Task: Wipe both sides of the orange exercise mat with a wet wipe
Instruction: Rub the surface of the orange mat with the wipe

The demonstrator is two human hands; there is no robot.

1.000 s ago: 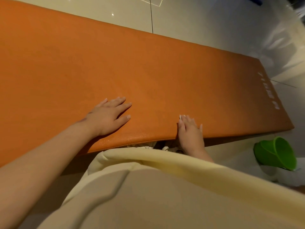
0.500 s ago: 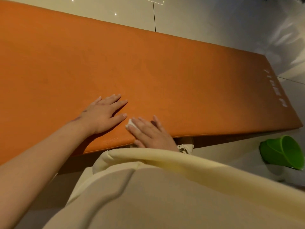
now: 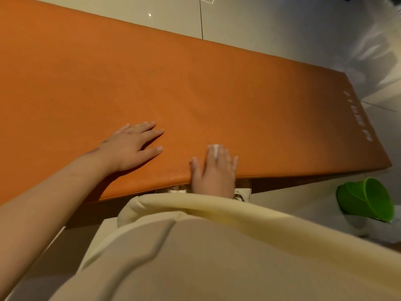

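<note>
Mat lies flat on floor | my left hand, fingers wide, pins it against sliding | my right hand, fingers straight, presses wet wipe, mostly hidden I think, near front edge | green container at right

The person wears loose, soft clothing: a pale-yellow fold of fabric with a rounded edge, and beige cloth bearing a raised, curving seam. The left forearm is bare. The left hand and right hand are ungloved, with short nails. A pale shoe carries dark markings.
</note>
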